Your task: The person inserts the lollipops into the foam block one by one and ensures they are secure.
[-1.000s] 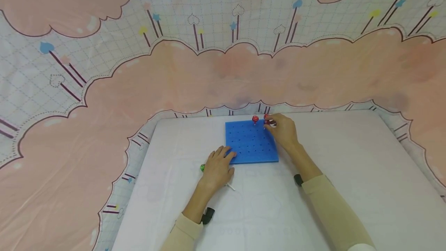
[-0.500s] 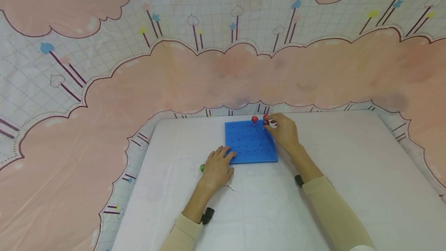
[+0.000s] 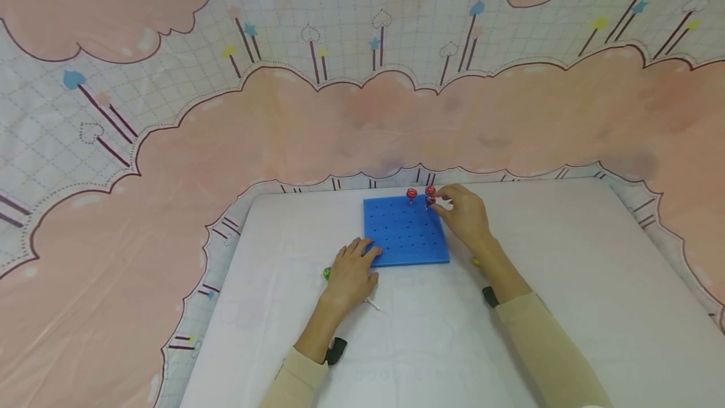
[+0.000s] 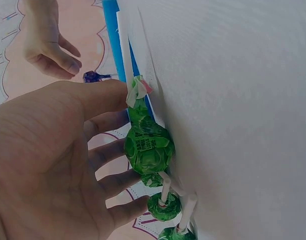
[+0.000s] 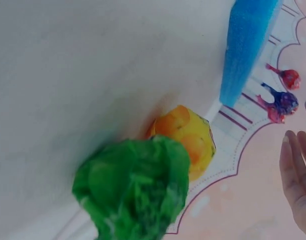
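Note:
A blue board (image 3: 403,232) with rows of small holes lies on the white table. Two red lollipops, one farther left (image 3: 411,194) and one farther right (image 3: 430,190), stand at its back edge. Just in front of the right one stands a dark blue-purple lollipop (image 3: 430,200). My right hand (image 3: 466,211) is beside it, thumb and fingers parted; the right wrist view shows a gap between fingers (image 5: 293,157) and lollipops. My left hand (image 3: 350,274) rests spread at the board's front left corner. Under it lie several green lollipops (image 4: 149,149), mostly hidden from the head view.
Near my right forearm, a yellow-orange lollipop (image 5: 193,142) and a green lollipop (image 5: 135,185) lie on the table. A white stick (image 3: 372,303) pokes out beside my left wrist. Behind the table (image 3: 544,238) hangs a patterned cloth (image 3: 510,118).
My right fingers have come off the dark lollipop and shifted slightly right, leaving it standing. The yellow lollipop now shows beside my right forearm. My left hand stays at the board corner.

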